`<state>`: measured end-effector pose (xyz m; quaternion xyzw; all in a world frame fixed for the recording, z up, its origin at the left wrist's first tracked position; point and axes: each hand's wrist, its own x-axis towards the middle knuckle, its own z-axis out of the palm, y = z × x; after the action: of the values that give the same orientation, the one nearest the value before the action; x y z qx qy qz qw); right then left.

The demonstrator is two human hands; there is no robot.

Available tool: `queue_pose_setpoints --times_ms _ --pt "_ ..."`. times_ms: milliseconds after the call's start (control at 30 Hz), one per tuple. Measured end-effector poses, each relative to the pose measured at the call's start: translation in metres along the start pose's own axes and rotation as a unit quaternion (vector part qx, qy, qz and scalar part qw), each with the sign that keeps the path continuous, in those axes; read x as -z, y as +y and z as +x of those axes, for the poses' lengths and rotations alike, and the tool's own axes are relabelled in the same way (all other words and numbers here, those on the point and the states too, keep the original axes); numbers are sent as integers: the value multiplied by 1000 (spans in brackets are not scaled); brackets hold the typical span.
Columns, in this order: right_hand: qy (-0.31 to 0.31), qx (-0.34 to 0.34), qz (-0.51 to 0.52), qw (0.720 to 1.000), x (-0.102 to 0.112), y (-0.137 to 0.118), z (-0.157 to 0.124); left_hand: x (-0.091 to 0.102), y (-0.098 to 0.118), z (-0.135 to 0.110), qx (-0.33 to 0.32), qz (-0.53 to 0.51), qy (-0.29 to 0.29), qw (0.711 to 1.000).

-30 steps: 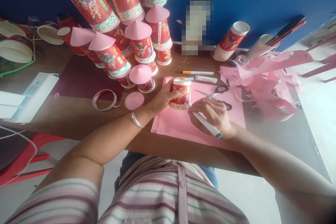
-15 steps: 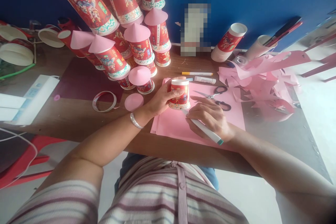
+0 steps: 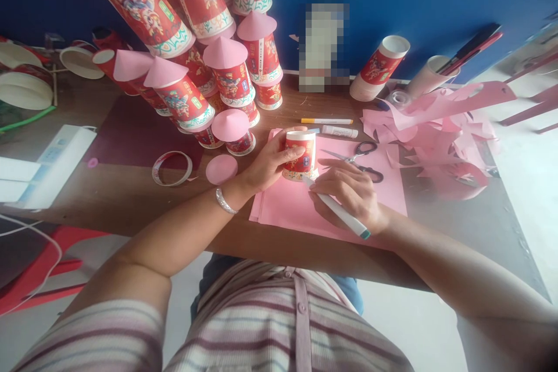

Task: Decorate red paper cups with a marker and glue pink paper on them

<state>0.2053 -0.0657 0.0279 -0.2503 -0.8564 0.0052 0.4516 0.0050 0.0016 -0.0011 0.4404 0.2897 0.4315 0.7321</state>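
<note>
My left hand (image 3: 274, 158) is wrapped round a red paper cup (image 3: 307, 156) with a white rim and a patterned band at its lower end. In my right hand (image 3: 349, 189) is a white marker pen (image 3: 342, 214) with a green end, held like a pencil. The pen's tip is at the cup's patterned band; whether it touches cannot be made out. Under both hands lies a stack of pink paper (image 3: 288, 209). Black-handled scissors (image 3: 360, 157) rest on the paper just beyond my right hand.
Stacked red cups with pink cone tops (image 3: 224, 64) stand at the back left. A tape roll (image 3: 172, 168) and a pink disc (image 3: 221, 170) lie left of the paper. A yellow marker (image 3: 326, 121) is behind the cup. Pink paper scraps (image 3: 440, 128) pile up at the right.
The cup in my left hand has turned slightly and shifted a little to the right. My right hand keeps the pen at the cup's lower band.
</note>
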Motion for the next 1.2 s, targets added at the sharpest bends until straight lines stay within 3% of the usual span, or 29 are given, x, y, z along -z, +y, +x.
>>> queue_pose_setpoints --times_ms 200,767,1200 --pt "29 1 -39 999 -3 5 -2 1 -3 1 -13 20 19 1000" --pt "0 -3 -38 999 -1 5 1 2 -4 0 -21 22 -1 1000" --pt "13 8 -39 999 -4 6 -1 8 -8 2 -37 53 4 998"
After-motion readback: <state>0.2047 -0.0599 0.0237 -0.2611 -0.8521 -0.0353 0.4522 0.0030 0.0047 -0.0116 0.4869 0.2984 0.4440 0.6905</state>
